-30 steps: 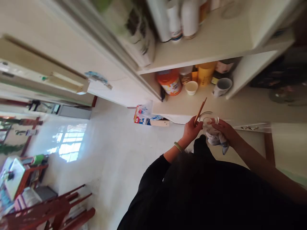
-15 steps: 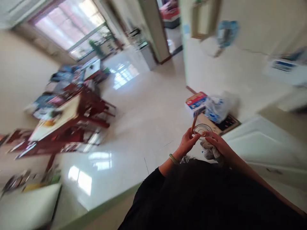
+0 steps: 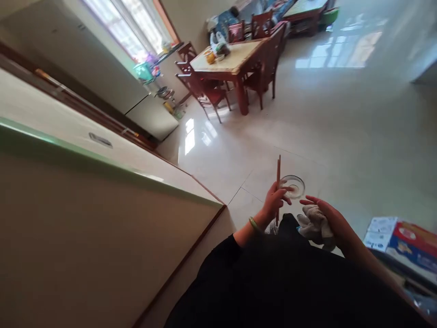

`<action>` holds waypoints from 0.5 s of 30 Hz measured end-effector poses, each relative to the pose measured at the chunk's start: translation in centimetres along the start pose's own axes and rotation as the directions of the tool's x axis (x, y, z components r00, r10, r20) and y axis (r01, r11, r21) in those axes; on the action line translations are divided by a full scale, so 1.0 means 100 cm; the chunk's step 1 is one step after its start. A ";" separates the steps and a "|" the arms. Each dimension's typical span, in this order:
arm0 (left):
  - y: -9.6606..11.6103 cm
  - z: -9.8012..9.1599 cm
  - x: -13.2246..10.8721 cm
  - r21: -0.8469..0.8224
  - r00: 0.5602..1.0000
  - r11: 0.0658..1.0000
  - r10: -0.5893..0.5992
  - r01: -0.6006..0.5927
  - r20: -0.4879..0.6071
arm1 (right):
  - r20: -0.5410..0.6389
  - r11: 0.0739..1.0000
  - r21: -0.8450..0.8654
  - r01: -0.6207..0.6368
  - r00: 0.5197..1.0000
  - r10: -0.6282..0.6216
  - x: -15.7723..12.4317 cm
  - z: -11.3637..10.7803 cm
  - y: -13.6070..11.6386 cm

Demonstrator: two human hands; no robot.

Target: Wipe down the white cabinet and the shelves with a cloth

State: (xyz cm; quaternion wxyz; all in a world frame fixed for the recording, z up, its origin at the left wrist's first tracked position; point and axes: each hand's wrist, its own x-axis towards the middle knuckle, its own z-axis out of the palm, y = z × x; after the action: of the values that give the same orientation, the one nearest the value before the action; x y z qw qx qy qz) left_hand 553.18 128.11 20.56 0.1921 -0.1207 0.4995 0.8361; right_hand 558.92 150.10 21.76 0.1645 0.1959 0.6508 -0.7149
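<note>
My left hand (image 3: pixel 272 202), with a pale green bangle (image 3: pixel 254 225) on its wrist, is closed on a pair of brown chopsticks (image 3: pixel 279 169) and a clear glass bowl (image 3: pixel 302 184). The chopsticks stand nearly upright against the bowl's left side. To the right, my right hand (image 3: pixel 332 218) grips a crumpled greyish-white cloth (image 3: pixel 313 223) in its palm. Its fingertips stretch toward the bowl, a small gap away from the rim. Part of the left fingers shows through the glass.
A wooden dining table (image 3: pixel 235 57) with red-brown chairs (image 3: pixel 213 93) stands ahead. On my left runs a wall (image 3: pixel 102 218) beside a doorway. A red and blue box (image 3: pixel 413 241) lies on the floor at lower right. Shiny tiles (image 3: pixel 341 127) cover the floor.
My view has swung left, bringing the doorway wall and dining table nearer the middle. My right fingers have come off the bowl. The left hand keeps hold of the bowl and chopsticks.
</note>
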 end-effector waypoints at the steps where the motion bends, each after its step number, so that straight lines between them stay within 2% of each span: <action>1: 0.019 -0.013 0.022 -0.010 0.996 1.000 0.024 -0.025 -0.082 | 0.041 1.000 -0.012 -0.024 0.999 0.024 0.032 0.006 -0.014; 4: 0.060 -0.053 0.075 -0.008 0.941 0.996 0.084 -0.091 -0.328 | 0.172 0.988 -0.052 -0.148 0.973 0.155 0.132 0.023 -0.044; 7: 0.071 -0.084 0.102 0.034 0.827 0.984 0.166 -0.176 -0.537 | 0.267 0.970 -0.068 -0.235 0.932 0.244 0.232 0.044 -0.057; 9: 0.066 -0.095 0.105 0.077 0.740 0.971 0.223 -0.227 -0.635 | 0.330 0.964 -0.046 -0.263 0.906 0.264 0.291 0.067 -0.056; 11: 0.058 -0.100 0.098 0.122 0.661 0.960 0.262 -0.251 -0.704 | 0.419 0.953 -0.023 -0.302 0.863 0.283 0.337 0.093 -0.049; 13: 0.051 -0.101 0.086 0.160 0.598 0.953 0.286 -0.256 -0.749 | 0.459 0.938 -0.011 -0.347 0.832 0.313 0.364 0.113 -0.037; 15: 0.046 -0.100 0.075 0.193 0.561 0.946 0.311 -0.261 -0.767 | 0.435 0.933 -0.014 -0.360 0.838 0.330 0.374 0.120 -0.026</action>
State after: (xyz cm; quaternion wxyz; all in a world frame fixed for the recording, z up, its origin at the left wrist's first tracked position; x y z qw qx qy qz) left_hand 544.56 118.84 16.52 -0.1819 -0.3875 0.5690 0.7021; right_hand 524.32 139.17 6.44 0.4231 0.1526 0.5275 -0.7208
